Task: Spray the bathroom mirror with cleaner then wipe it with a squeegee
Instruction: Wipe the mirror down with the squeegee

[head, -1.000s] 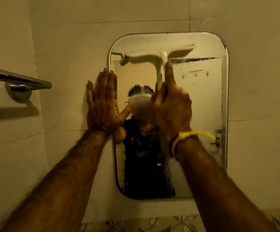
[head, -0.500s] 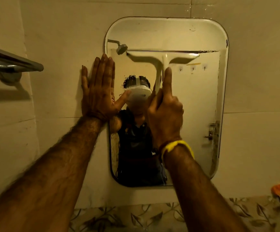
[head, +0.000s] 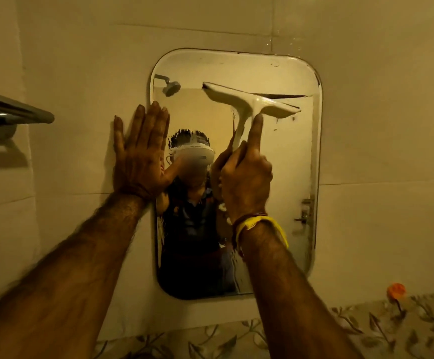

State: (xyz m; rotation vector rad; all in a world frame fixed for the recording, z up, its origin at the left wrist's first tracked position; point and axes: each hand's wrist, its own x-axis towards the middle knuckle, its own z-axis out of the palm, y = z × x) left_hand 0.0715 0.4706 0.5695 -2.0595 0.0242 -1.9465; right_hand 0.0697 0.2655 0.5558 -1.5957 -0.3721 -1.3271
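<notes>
- The squeegee (head: 249,104), a cream T-shaped one, is held against the upper right part of the bathroom mirror (head: 236,68), its blade tilted so that the left end sits higher than the right.
- Its handle is gripped by the right hand (head: 245,182), closed around it, with the index finger (head: 256,133) laid straight up the handle toward the head; this is judged to press the blade onto the glass and steer it.
- A wet line and a few drips are seen on the glass just beyond the blade's right end, so the spraying is taken as done and the wiping as under way near the top.
- The left hand (head: 140,156) is spread flat and open, holding nothing, on the wall tile at the mirror's left edge, beside the right hand; it is judged to be placed there as a brace.
- A yellow band (head: 265,226) is worn on the right wrist.
- A chrome towel bar (head: 13,112) is fixed to the wall well to the left of the left hand.
- An orange cap (head: 396,290) is seen low, far to the right of the right arm; what it belongs to cannot be told.
</notes>
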